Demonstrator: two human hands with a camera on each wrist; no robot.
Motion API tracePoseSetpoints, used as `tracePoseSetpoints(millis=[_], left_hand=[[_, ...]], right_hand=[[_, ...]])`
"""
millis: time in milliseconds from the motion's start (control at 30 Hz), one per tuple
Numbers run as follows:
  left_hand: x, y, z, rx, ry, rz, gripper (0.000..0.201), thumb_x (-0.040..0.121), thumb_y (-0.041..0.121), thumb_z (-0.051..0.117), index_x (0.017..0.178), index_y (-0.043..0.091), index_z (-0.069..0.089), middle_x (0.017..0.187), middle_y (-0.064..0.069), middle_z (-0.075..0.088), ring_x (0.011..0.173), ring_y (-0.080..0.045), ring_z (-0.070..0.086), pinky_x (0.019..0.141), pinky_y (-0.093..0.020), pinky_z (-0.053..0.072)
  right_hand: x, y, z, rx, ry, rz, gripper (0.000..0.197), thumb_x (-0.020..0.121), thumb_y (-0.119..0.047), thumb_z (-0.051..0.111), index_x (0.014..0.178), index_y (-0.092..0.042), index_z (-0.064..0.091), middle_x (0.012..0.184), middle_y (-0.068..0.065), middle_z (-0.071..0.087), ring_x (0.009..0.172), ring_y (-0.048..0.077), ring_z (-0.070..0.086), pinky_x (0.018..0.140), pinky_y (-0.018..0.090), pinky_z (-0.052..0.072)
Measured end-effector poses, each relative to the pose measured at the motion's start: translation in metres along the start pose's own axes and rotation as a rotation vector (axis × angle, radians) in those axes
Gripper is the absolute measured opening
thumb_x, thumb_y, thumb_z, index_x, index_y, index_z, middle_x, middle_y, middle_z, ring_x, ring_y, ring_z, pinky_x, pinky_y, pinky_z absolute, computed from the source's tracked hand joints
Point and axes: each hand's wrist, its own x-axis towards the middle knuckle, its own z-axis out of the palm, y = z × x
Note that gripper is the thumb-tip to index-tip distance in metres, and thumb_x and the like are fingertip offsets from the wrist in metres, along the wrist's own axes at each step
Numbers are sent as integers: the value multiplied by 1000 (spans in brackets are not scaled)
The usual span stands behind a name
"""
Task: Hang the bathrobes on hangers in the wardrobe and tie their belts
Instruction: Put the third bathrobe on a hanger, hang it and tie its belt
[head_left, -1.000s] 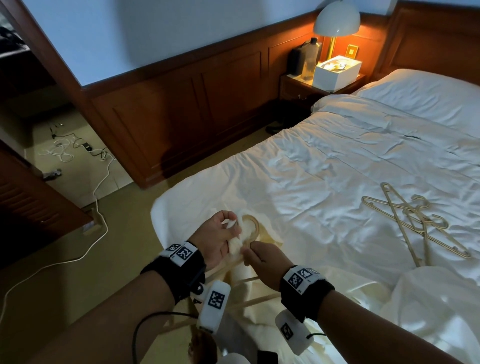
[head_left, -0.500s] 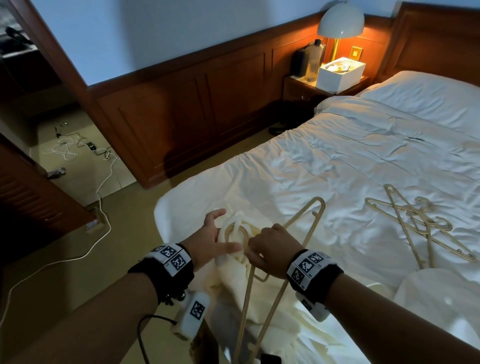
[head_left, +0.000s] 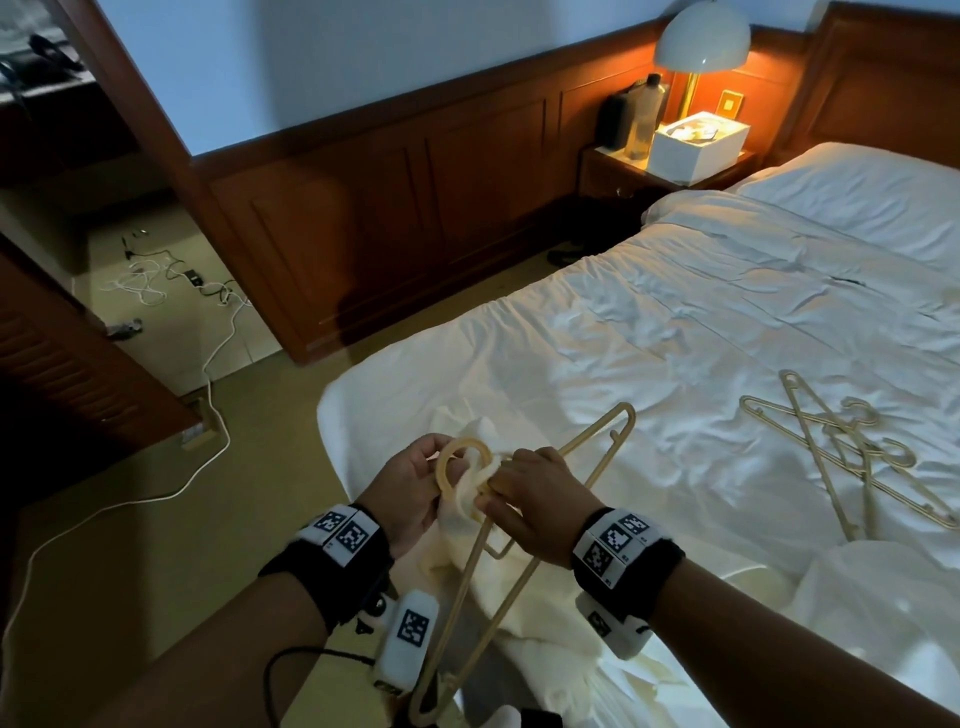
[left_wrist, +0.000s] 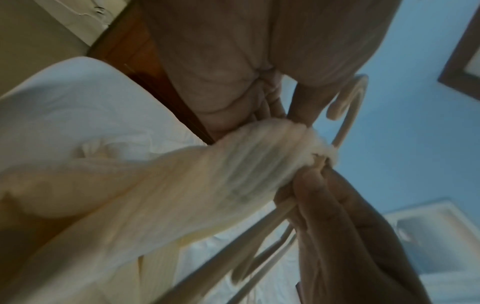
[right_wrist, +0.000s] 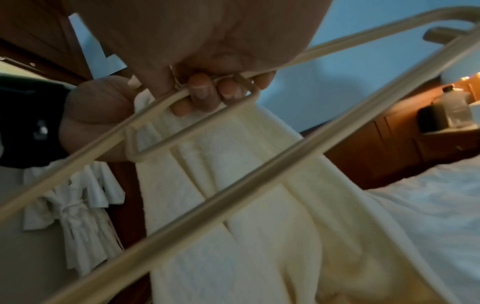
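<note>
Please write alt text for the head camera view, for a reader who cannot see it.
Two hands, the left hand and right hand, hold a beige hanger and a cream bathrobe bunched at its hook, over the foot of a white bed. More hangers lie on the bed; a lamp glows behind.

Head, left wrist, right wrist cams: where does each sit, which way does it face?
Head: on the head, facing forward and down over the bed; shows both forearms, left hand and right hand at the hanger and robe.
Left wrist: under the left wrist, looking up along the palm toward the wall; robe and hanger hook ahead.
Right wrist: under the right wrist, looking along its fingers curled round the hanger; a hung robe behind.
Shared: all three show the hanger and robe.
</note>
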Motion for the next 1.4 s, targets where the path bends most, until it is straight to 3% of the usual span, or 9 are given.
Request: tracePoseSetpoints(millis=[267, 367, 500, 600, 800, 933, 1067, 1233, 1400], left_hand=[[-13, -5, -14, 352, -150, -19, 44, 73, 17, 60, 117, 9, 60, 111, -17, 67, 103, -32, 63, 93, -47, 51], [-16, -19, -9, 835, -229, 86, 64, 77, 43, 68, 134, 38, 40, 128, 11, 57, 117, -7, 55, 98, -33, 47], [-17, -21, -8, 860, -38, 126, 49, 89, 37, 60, 134, 36, 41, 125, 14, 57, 118, -7, 52, 100, -30, 41], [-20, -23, -18, 936, -130, 136, 47, 92, 37, 54, 137, 31, 40, 131, 10, 55, 125, -9, 48, 105, -32, 38], [-24, -17, -28, 1040, -242, 173, 53, 86, 60, 52, 129, 31, 45, 123, 12, 60, 115, -6, 54, 100, -33, 44], [-24, -13, -38, 996, -230, 179, 57, 78, 72, 49, 119, 32, 53, 113, 13, 65, 105, -4, 58, 94, -32, 48], [-18, -14, -59, 910, -182, 150, 55, 83, 68, 49, 122, 30, 56, 115, 12, 65, 107, -2, 58, 96, -28, 46], [8, -17, -110, 780, 48, 193, 44, 85, 58, 53, 117, 28, 62, 111, 12, 68, 105, -6, 61, 96, -33, 48], [47, 21, -141, 668, 373, 295, 36, 93, 38, 55, 118, 13, 62, 110, -3, 68, 106, -21, 61, 91, -29, 47]], right_hand=[[7, -6, -13, 107, 7, 76, 7, 90, -22, 36, 86, -27, 39, 75, -12, 41, 76, 16, 38, 81, 34, 30], [13, -7, -8, 112, -7, 65, 14, 91, -15, 42, 98, -25, 49, 83, -15, 43, 79, 13, 37, 81, 31, 32], [21, 3, -6, 317, -64, 112, 22, 93, -14, 48, 110, -17, 60, 95, -9, 46, 82, 11, 48, 80, 27, 44], [30, 18, -13, 346, -174, 351, 25, 89, -13, 54, 112, -16, 62, 100, -7, 48, 95, 14, 54, 91, 31, 47], [45, 33, -1, 16, -175, 542, 83, 66, -49, 81, 129, -36, 29, 120, -1, 32, 100, 23, 52, 81, 42, 53], [64, 48, -5, -293, -238, 434, 27, 86, -40, 63, 108, -26, 57, 111, 4, 48, 107, 27, 50, 79, 39, 49], [70, 73, -18, -274, -261, 575, 5, 85, -21, 54, 87, -19, 50, 89, 4, 53, 89, 29, 59, 67, 34, 46], [92, 88, -35, -251, -281, 705, 22, 81, -7, 51, 66, -18, 40, 84, 4, 55, 74, 27, 57, 53, 25, 37], [171, 35, -79, -309, -32, 662, 17, 81, -7, 49, 69, -17, 42, 76, 3, 52, 67, 25, 54, 54, 26, 37]])
